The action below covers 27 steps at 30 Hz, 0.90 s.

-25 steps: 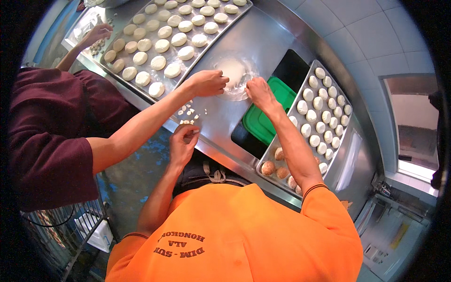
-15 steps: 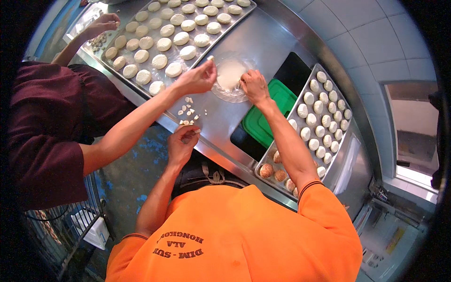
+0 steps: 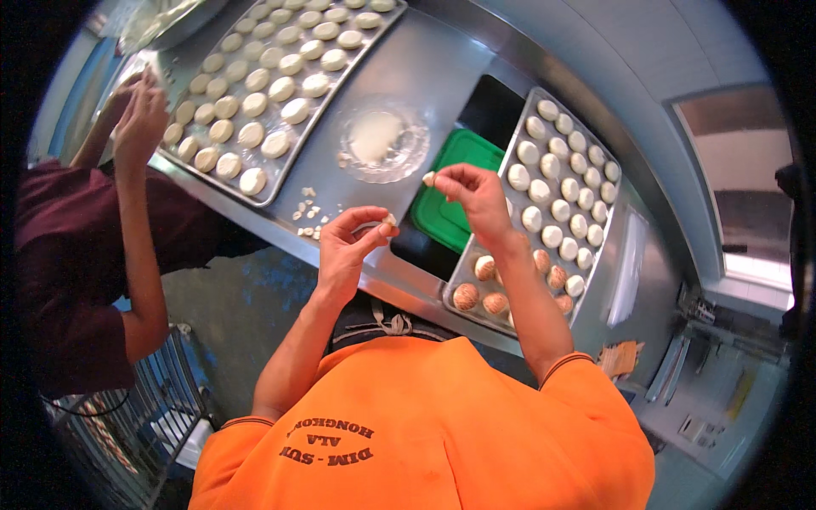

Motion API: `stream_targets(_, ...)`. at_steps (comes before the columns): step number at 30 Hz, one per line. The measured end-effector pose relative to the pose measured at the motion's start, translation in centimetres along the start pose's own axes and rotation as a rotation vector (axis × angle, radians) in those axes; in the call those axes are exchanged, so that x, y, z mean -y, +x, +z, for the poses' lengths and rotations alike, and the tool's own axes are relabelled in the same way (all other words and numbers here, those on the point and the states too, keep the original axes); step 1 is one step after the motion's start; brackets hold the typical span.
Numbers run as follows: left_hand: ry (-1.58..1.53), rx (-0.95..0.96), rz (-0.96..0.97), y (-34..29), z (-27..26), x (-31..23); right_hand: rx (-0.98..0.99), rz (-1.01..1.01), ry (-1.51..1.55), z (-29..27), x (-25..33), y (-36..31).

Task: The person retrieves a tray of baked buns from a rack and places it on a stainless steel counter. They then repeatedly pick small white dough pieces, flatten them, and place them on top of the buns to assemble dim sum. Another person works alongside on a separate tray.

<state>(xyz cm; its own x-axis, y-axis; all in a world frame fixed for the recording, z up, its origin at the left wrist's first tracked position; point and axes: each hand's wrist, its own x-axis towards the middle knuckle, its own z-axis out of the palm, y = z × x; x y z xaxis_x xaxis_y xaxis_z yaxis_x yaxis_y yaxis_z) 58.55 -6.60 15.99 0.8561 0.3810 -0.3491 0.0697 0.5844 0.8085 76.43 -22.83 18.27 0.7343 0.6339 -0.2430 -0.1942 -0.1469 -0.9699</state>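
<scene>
My left hand (image 3: 347,248) is closed, its fingertips pinching a small pale piece (image 3: 389,220) in front of the counter's near edge. My right hand (image 3: 480,202) hovers by the green lid (image 3: 455,157), with thumb and forefinger pinched on another small pale piece (image 3: 429,179). Beyond both hands, a clear shallow dish (image 3: 406,153) holds white paste or liquid. Several small cut pale pieces (image 3: 310,210) lie loose on the steel counter to the left. On the right-hand tray (image 3: 520,146) sit rows of white round dough buns (image 3: 538,189); several nearest me carry a brown crust (image 3: 466,296).
A large tray (image 3: 293,174) of flat white dough rounds (image 3: 253,104) stands at the far left. A co-worker's hands (image 3: 140,115) are raised beside it, near a metal bowl (image 3: 183,25). Black trays lie under the green lid. A tiled wall bounds the right.
My right hand has left the dish and come back towards me, pinching a small piece. My left hand has risen rightward. The co-worker's arm has withdrawn from the dish to the left.
</scene>
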Motion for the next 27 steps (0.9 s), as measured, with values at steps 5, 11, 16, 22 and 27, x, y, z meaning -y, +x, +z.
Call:
stream_targets(5,-0.002,0.175,-0.041,0.2,4.7,-0.9,-0.155,-0.297,-0.185,0.0,2.7,-8.1)
stream_targets(11,0.024,0.314,-0.126,-0.4,11.6,2.1,-0.399,-0.629,-0.608,-4.7,3.4,-13.5)
stream_targets(16,0.018,0.364,-0.157,-0.5,14.9,4.2,-0.455,-0.61,-0.676,-7.6,2.4,-15.9)
stream_targets(22,0.238,0.408,-0.165,0.1,19.0,7.2,-0.505,-0.496,-0.718,-12.5,-1.0,-19.4)
stream_targets(27,0.671,0.391,-0.129,2.6,21.2,9.3,-0.729,-0.209,-0.851,-19.3,-7.3,-21.0)
